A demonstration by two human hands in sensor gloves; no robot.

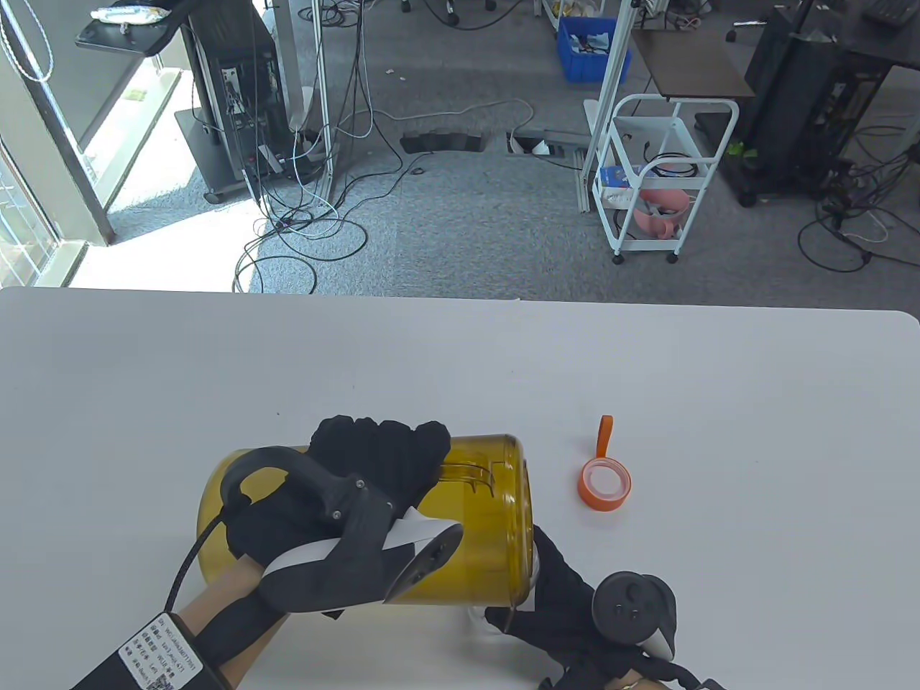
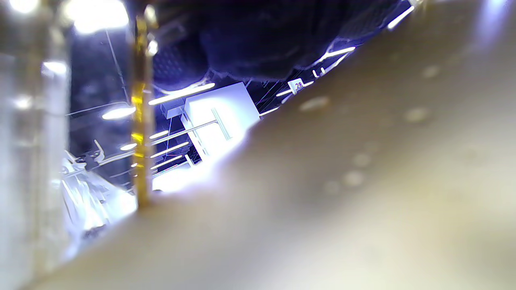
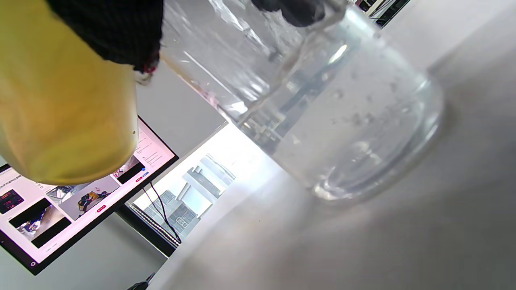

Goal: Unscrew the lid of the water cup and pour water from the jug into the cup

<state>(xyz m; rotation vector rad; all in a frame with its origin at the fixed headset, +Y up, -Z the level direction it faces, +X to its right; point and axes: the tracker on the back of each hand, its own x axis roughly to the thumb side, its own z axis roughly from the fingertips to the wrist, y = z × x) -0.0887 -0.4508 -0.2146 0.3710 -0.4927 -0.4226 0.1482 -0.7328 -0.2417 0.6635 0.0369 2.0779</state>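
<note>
- Left hand (image 1: 374, 467) is wrapped round the amber jug (image 1: 474, 525), fingers curled over its upper side, so that the jug is carried tipped almost onto its side with the mouth turned to the right, toward the cup.
- Right hand (image 1: 568, 611) is set low at the near edge of the table (image 1: 719, 395), its fingers closed about the clear cup (image 3: 322, 121); the cup is judged to be steadied this way so that it neither slides nor tips while water comes in.
- In the right wrist view the cup is seen standing on the table with droplets on its wall, the yellow jug just beside and above it; in the table view the cup is almost wholly hidden under the jug's rim.
- A stream of water cannot be made out with certainty, so how full the cup is cannot be told.
- The orange lid (image 1: 604, 485) is laid on the table to the right of the jug, apart from both hands, inner side up with its strap pointing away; the unscrewing is therefore judged done, and the lid is kept out of the pouring path.
- A white label (image 1: 154, 650) with printed lines is worn on the left wrist strap; its text is too small to be read.
- A small tag marked "28" (image 2: 298, 85) is readable in the left wrist view.
- A screen (image 3: 80, 193) with pictures and text is seen in the right wrist view; the writing is illegible.
</note>
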